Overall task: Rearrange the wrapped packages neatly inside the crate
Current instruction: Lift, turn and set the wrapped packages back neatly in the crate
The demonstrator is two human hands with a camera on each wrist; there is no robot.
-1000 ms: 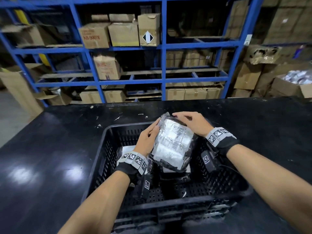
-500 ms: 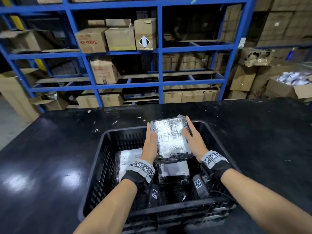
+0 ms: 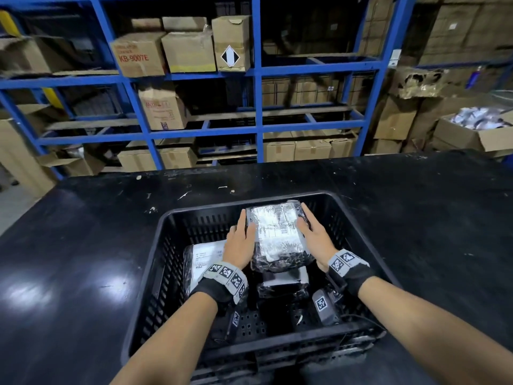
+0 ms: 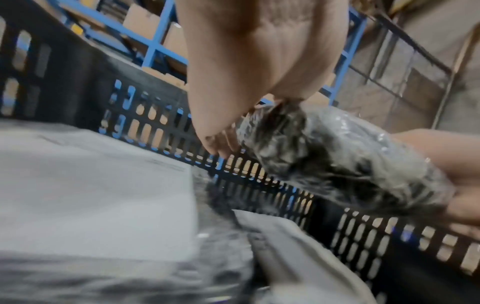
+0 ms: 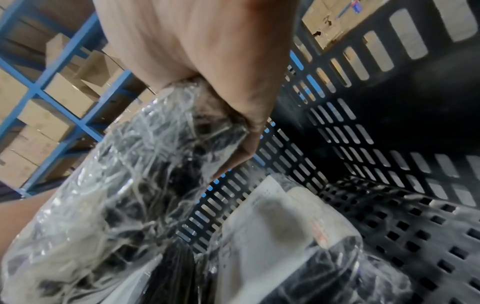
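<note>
Package held up over far middle of crate, long side pointing away. Left hand flat on its left side, right hand flat on right, fingers straight. Two more packages below, nearer.
</note>
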